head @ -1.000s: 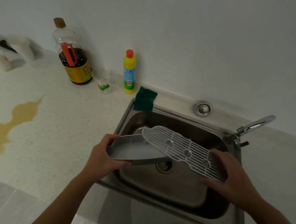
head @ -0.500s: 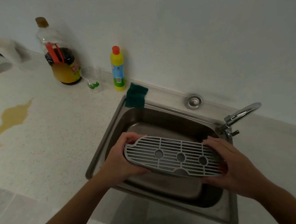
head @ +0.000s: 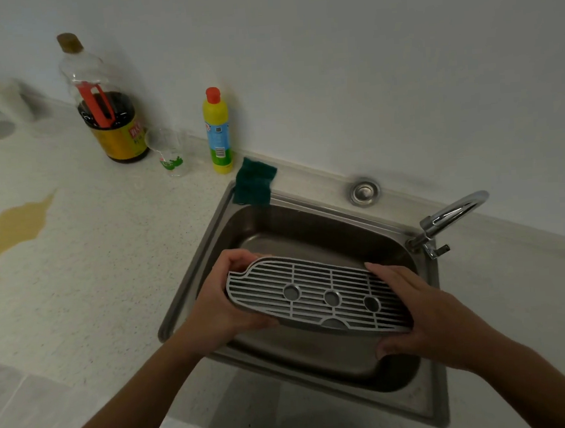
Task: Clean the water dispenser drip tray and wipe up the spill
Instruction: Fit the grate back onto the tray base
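I hold the grey drip tray (head: 317, 298) level over the steel sink (head: 197, 263), its slotted grille seated on top with three round holes. My left hand (head: 220, 305) grips the tray's left end. My right hand (head: 425, 317) grips its right end, fingers lying over the grille. A yellow-brown spill (head: 14, 226) spreads on the speckled counter at the far left. A dark green scouring pad (head: 254, 181) lies on the sink's back left corner.
A yellow detergent bottle (head: 218, 131) with a red cap stands against the wall. Left of it are a clear cup (head: 169, 151) and a large bottle of dark liquid (head: 108, 102). The chrome tap (head: 448, 219) curves at the sink's right rim.
The grille, lifted and tilted off the tray a second ago, now sits flat on it. Both hands hold the joined tray over the sink.
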A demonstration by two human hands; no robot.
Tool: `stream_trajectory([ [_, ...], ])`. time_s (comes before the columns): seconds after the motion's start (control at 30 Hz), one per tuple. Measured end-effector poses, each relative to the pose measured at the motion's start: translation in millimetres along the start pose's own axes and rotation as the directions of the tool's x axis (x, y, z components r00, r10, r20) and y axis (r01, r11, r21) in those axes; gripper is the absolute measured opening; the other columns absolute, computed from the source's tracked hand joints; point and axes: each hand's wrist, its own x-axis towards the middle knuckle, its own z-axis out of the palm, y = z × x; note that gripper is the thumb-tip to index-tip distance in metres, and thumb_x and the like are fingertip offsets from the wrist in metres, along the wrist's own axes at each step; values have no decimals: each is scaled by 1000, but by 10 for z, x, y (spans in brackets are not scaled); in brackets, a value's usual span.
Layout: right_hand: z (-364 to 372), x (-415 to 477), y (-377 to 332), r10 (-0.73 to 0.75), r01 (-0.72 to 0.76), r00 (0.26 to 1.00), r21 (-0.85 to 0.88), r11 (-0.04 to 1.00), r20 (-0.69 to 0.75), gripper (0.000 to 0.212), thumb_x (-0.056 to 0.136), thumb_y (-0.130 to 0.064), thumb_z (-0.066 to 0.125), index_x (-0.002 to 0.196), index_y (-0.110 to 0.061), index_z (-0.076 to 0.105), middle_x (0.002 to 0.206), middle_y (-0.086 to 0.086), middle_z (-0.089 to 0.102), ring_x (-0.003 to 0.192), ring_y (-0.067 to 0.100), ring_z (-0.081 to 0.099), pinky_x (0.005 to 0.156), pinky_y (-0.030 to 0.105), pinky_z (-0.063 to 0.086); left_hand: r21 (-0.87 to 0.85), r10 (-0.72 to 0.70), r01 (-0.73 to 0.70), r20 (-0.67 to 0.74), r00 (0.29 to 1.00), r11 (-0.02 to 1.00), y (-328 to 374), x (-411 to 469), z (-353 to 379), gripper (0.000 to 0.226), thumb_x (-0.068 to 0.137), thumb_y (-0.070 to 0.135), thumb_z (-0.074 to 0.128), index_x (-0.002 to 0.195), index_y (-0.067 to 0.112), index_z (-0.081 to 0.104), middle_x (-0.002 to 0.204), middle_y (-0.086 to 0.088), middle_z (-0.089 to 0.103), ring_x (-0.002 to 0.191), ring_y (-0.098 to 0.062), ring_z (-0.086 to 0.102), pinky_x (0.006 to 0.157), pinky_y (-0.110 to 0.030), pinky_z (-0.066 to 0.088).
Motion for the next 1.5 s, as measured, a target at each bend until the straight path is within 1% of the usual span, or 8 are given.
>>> stream_trajectory([
  [0.07, -6, -8, -11, 7, -6, 1000, 25, 1000, -13, 121, 62, -85, 64, 158, -51, -1, 159, -18, 20, 128, 2, 42, 106, 27, 47, 12, -10, 10, -13, 1000, 1000, -6, -6, -3, 86, 64, 27, 99, 135, 26, 52, 138, -5, 65, 122, -25, 68, 96, -31, 59],
  [0.2, 14, -26, -1, 263, -78, 910, 492, 867, -320, 81, 85, -76, 53, 155, -42, 28, 152, -2, 45, 122, 12, 57, 96, 40, 55, 30, -12, 14, -46, 999, 999, -17, -25, -49, 86, 63, 32, 99, 135, 27, 52, 136, -6, 65, 121, -26, 68, 94, -33, 61],
  [0.3, 149, -21, -58, 429, -146, 880, 740, 656, -206, 75, 87, -61, 59, 152, -34, 35, 145, 6, 53, 117, 19, 63, 97, 48, 56, 13, -5, 6, -64, 998, 1000, -25, -23, -94, 86, 63, 27, 99, 135, 25, 52, 135, -7, 65, 121, -27, 68, 93, -34, 61],
  [0.4, 287, -78, -156, 460, -176, 781, 557, 811, -423, 61, 88, -41, 70, 142, -22, 51, 139, 9, 51, 119, 21, 54, 99, 47, 51, 20, -1, 2, -60, 998, 1000, -13, -3, -110, 86, 63, 23, 99, 135, 25, 52, 135, -7, 65, 120, -26, 68, 92, -32, 61],
  [0.5, 236, -55, -289, 237, -132, 618, 198, 971, -750, 33, 88, -37, 73, 114, -21, 63, 110, -1, 50, 102, 12, 46, 83, 34, 41, 55, 6, -3, -39, 999, 998, -7, 18, -98, 86, 63, 17, 98, 135, 25, 51, 135, -5, 65, 120, -25, 68, 92, -32, 61],
  [0.7, 195, 315, -670, -81, 82, 947, -11, 997, -310, 36, 95, -64, 36, 98, -38, 61, 91, -22, 53, 80, -2, 52, 76, 22, 48, 106, 44, -44, 0, 999, 993, 48, 27, -15, 83, 63, 20, 97, 132, 31, 52, 134, 4, 65, 120, -18, 68, 92, -26, 60],
  [1.3, 247, 446, -711, -53, 36, 973, -76, 996, -224, 80, 85, -88, 6, 90, -33, 65, 73, -13, 63, 66, 3, 58, 70, 28, 53, 19, 11, -10, -27, 1000, 1000, -17, -32, 79, 80, 64, 30, 97, 132, 31, 53, 135, 1, 66, 119, -19, 69, 94, -27, 59],
  [1.5, 262, 420, -663, -52, -11, 956, -214, 977, -288, 68, 90, -81, 12, 86, -34, 60, 73, -15, 56, 65, 0, 51, 67, 29, 51, -1, 19, -19, -43, 999, 1000, -46, -37, 68, 85, 63, 33, 98, 134, 27, 52, 136, -2, 65, 122, -22, 67, 96, -28, 58],
])
